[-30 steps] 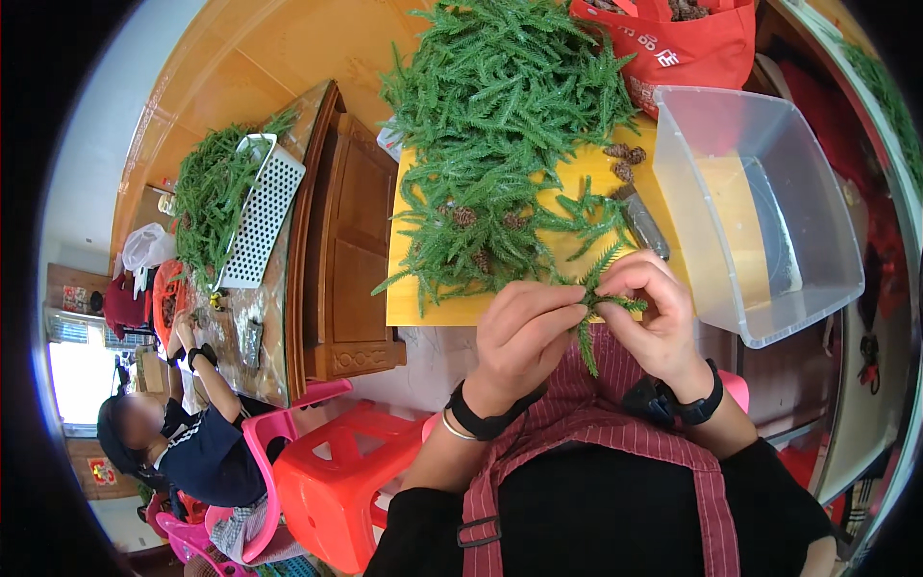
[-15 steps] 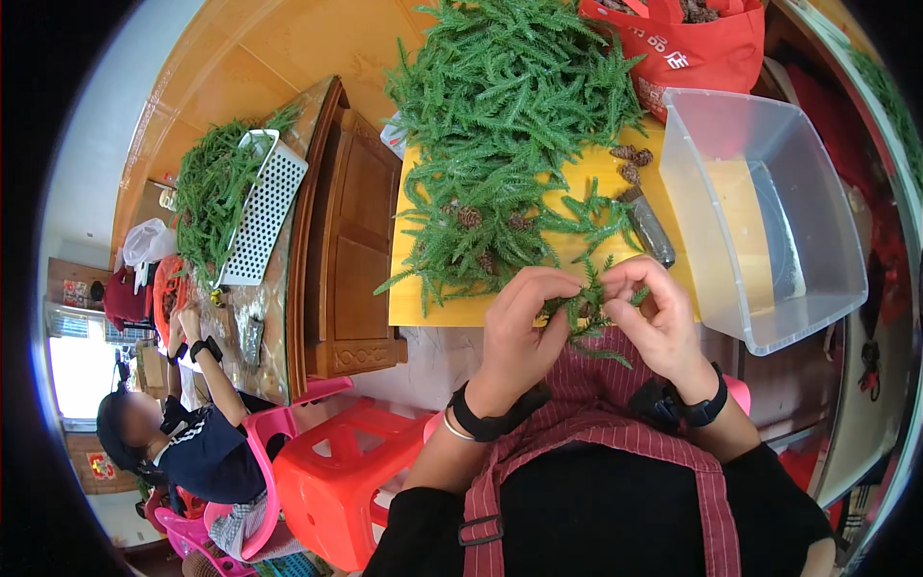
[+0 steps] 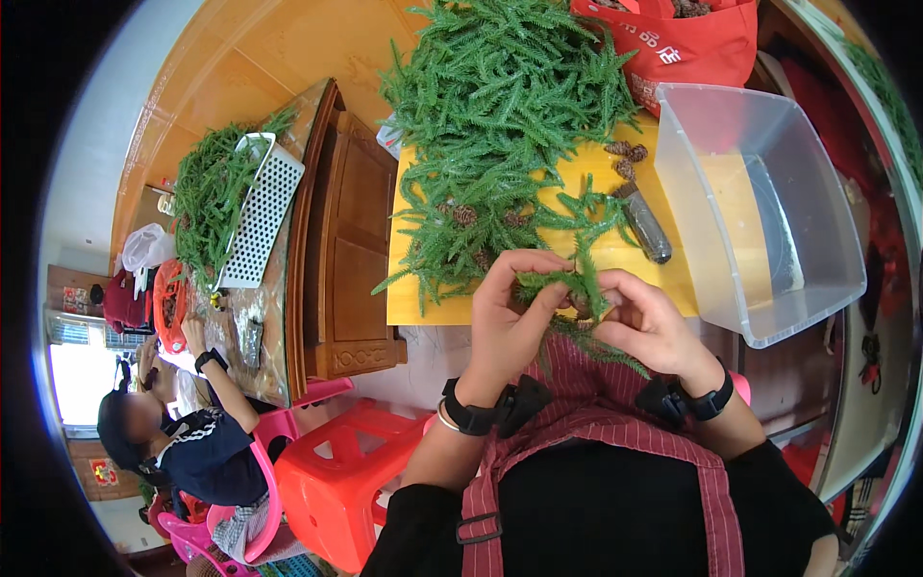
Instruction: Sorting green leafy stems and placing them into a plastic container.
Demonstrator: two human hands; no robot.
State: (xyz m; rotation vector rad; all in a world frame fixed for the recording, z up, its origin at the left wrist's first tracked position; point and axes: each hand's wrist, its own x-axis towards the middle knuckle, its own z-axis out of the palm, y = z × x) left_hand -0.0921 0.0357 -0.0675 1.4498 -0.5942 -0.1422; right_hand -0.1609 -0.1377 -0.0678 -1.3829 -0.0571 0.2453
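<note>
Between my two hands, over the table's front edge, is a green artificial pine sprig (image 3: 585, 262) with several needled branches. My left hand (image 3: 508, 322) pinches it from the left, thumb and fingers closed. From the right, my right hand (image 3: 659, 325) grips its lower middle with bent fingers. Something brownish sits between the fingertips, mostly hidden. Just beyond my hands lie finished-looking sprigs with pine cones (image 3: 464, 215) among them. Loose green sprigs (image 3: 588, 213) rest beside a dark slim bundle (image 3: 646, 227), with small brown pine cones (image 3: 625, 154) behind it.
A big heap of green sprigs (image 3: 510, 87) covers the back of the yellow table (image 3: 678, 279). At right are a clear plastic bin (image 3: 808, 221) and a red bag (image 3: 697, 48). Left stand a red stool (image 3: 336, 462), a wooden cabinet (image 3: 351, 240) and a seated co-worker (image 3: 207, 442) near a white basket (image 3: 264, 216).
The sprig has turned and spread in my hands, its branches now fanning up and down. My fingers have shifted their hold around its middle. The co-worker's hands have moved apart.
</note>
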